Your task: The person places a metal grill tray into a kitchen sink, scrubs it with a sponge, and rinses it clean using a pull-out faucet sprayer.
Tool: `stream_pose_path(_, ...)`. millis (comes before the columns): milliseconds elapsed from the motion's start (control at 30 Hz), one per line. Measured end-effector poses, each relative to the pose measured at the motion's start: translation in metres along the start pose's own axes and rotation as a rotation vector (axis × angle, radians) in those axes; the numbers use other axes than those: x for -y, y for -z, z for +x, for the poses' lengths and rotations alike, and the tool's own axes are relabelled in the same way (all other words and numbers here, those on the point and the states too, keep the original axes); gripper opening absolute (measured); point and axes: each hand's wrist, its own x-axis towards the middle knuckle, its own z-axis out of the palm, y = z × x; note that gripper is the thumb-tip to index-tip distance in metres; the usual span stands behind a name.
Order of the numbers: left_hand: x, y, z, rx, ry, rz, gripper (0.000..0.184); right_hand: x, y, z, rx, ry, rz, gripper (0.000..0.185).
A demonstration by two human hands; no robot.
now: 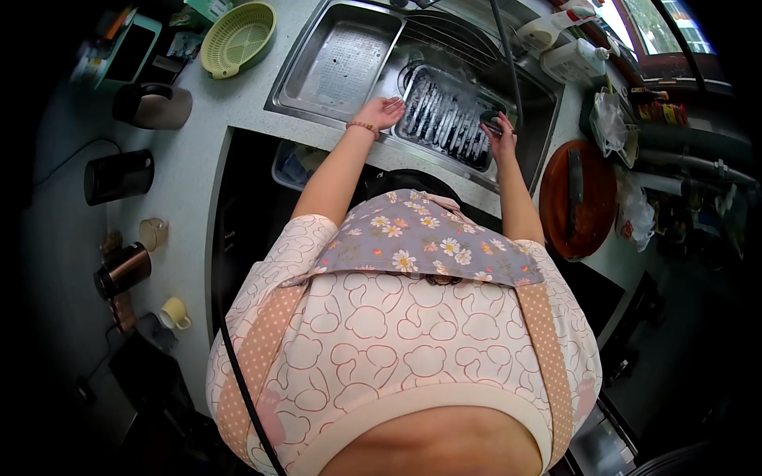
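Note:
A dark rectangular tray with ridges (448, 119), streaked with white suds, lies in the right basin of the steel sink (317, 101). My left hand (382, 113), with a beaded bracelet at the wrist, is at the tray's left edge. Its fingers are stretched out, and I cannot tell whether they touch the rim. At the tray's right side, my right hand (501, 139) is closed around a dark scrubbing pad (490, 120). The pad's underside is hidden.
Left of the sink are a yellow-green colander (238, 40), a kettle (163, 107), a glass (153, 234) and a yellow mug (175, 313). On the right, a cleaver (575, 181) lies on a round chopping board (591, 214). Detergent bottles (573, 62) stand behind.

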Motion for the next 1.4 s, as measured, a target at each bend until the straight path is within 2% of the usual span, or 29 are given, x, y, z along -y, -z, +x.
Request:
stream_pose_path(267,0.005,-0.005,0.008,-0.012,0.027,0.030,0.025,0.004,0.003,-0.005,0.204,-0.290,0.011,0.036)
stream_pose_path(400,0.007,0.000,0.020,0.004,0.042,0.018,0.026,0.013,0.000,-0.017,0.266,-0.530,-0.210,0.038)
stream_pose_path(533,0.008,0.008,0.028,0.063,0.069,0.014,0.027,0.017,0.005,-0.019,0.204,-0.529,-0.401,0.032)
stream_pose_path(567,0.009,0.007,0.028,0.070,0.080,0.016,0.027,0.022,0.005,-0.020,0.193,-0.524,-0.359,0.032)
stream_pose_path(700,0.015,0.001,0.023,0.023,0.055,0.033,0.026,0.010,0.011,-0.009,0.090,-0.151,-0.212,0.032)
stream_pose_path(833,0.019,-0.003,0.008,0.077,0.044,-0.027,0.025,0.013,-0.004,-0.014,0.014,0.074,-0.104,0.032)
stream_pose_path(967,0.024,-0.008,0.019,-0.033,0.027,0.010,0.023,0.021,-0.001,-0.016,0.085,-0.022,-0.142,0.032)
stream_pose_path(1133,0.028,-0.010,0.019,-0.040,0.009,-0.004,0.025,0.023,0.010,-0.016,0.101,-0.087,-0.289,0.033)
stream_pose_path(1233,0.029,-0.011,0.018,-0.034,0.012,-0.002,0.022,0.034,0.015,-0.017,0.133,-0.352,-0.484,0.034)
stream_pose_path(1333,0.031,-0.012,0.018,-0.037,0.015,-0.002,0.021,0.039,0.012,-0.025,0.130,-0.416,-0.653,0.035)
stream_pose_path(1367,0.031,-0.012,0.018,-0.040,0.015,-0.002,0.021,0.040,0.013,-0.021,0.130,-0.476,-0.634,0.033)
stream_pose_path(1400,0.032,-0.012,0.018,-0.039,0.019,0.007,0.022,0.038,0.013,-0.021,0.138,-0.412,-0.579,0.032)
